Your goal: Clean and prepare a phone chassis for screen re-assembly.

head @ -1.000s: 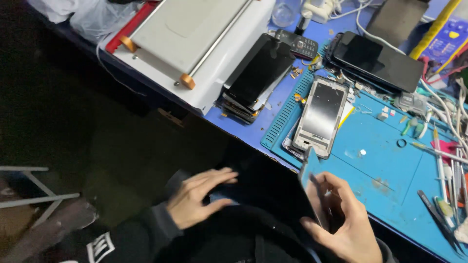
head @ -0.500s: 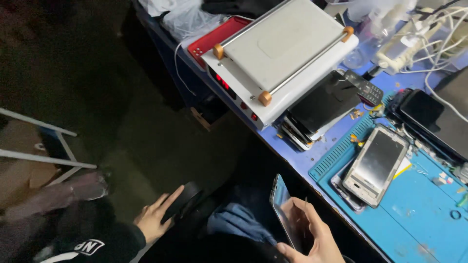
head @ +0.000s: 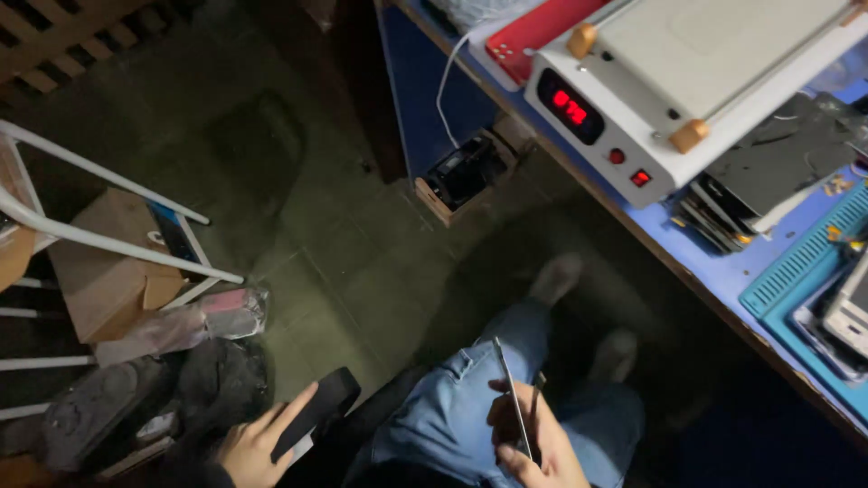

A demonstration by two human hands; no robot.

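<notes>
Right hand: the right hand (head: 533, 443) is closed around a thin phone panel (head: 514, 402), held edge-on above the lap in blue jeans (head: 452, 416).
Left hand: the left hand (head: 258, 443) is laid with fingers stretched along a flat black object (head: 318, 408); whether it is gripped cannot be told.
Panel handling: judged light, stiff, brittle and smooth; best pinched at the long edges, never flexed.
Surroundings: a white heating machine (head: 687, 81) with a red display is set on the blue desk (head: 714, 271), beside stacked dark screens (head: 768, 172).
</notes>
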